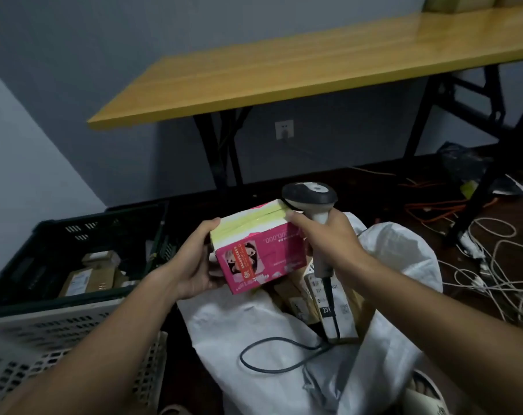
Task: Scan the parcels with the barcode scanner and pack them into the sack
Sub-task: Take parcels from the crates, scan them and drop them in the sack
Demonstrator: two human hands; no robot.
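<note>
Pink and white cardboard marks the parcel (pixel 255 250), a small box with yellow-green tape across its top, held in the air just above the open mouth of the white sack (pixel 404 265). In the head view the left hand (pixel 194 259) grips the parcel's left end, thumb over the top edge and fingers curled beneath. The right hand (pixel 329 238) is wrapped around the grip of the barcode scanner (pixel 309 196), and its forefinger reaches out to touch the parcel's top right corner. The scanner's dark head stands above and behind that corner, and its black cable (pixel 272 354) runs down into the sack and loops over the sack's near side.

Inside the sack, below the parcel, stand brown cartons (pixel 341 307) with printed labels. Left of the sack sits a dark crate (pixel 53 235) holding more brown boxes, with a grey perforated basket (pixel 44 339) nearer the camera. Behind the sack a wooden-topped table (pixel 314 67) on black legs stands against the wall. Right of the sack, white cords (pixel 494 280) and orange cords lie tangled on the floor.
</note>
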